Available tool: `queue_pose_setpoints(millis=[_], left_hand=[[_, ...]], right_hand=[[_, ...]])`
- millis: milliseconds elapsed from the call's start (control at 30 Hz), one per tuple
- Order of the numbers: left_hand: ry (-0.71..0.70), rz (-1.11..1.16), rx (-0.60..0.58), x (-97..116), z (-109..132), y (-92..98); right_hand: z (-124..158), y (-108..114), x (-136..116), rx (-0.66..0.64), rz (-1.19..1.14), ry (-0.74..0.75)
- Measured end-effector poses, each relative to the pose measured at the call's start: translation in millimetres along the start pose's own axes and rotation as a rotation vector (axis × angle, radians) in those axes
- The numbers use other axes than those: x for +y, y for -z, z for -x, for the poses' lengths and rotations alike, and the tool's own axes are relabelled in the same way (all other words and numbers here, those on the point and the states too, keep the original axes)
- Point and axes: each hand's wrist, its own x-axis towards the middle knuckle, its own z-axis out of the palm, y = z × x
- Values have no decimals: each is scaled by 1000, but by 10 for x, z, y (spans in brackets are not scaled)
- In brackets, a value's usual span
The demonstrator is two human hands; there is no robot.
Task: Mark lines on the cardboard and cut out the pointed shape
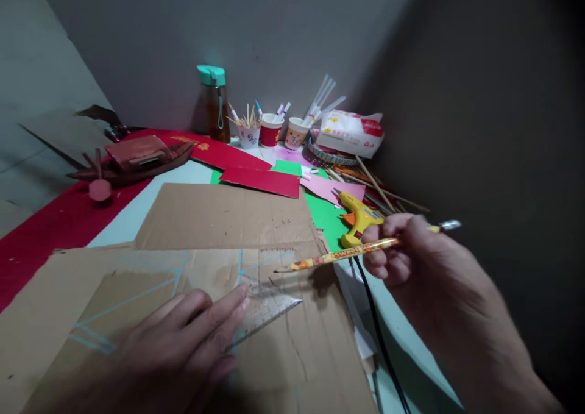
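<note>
A clear set square (274,307) lies on a brown cardboard sheet (269,365) marked with pale blue lines. My left hand (187,335) holds it down there, fingertips pressed together on its surface and the lower part of the hand in shadow. In my right hand (429,267), a yellow patterned pencil (338,255) is pinched between thumb and fingers. Its point reaches left over the cardboard, just above the set square; whether the tip touches is unclear. Just behind my right fingers sits a yellow glue gun (359,219).
Behind stand a bottle (214,106) with a teal lid, several paper cups (272,130) of sticks and pens, and a tissue pack (351,133). A model boat (137,158) is at left, red card (260,181) mid-table, wooden sticks (375,182) right. A black cord (377,335) trails forward.
</note>
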Motion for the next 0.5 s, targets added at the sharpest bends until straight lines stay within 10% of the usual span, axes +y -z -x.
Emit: queue_pose_setpoints(millis=[500], left_hand=[[29,-80,29,174,-185,301]], right_hand=[[-70,-390,160,-177,42,1]])
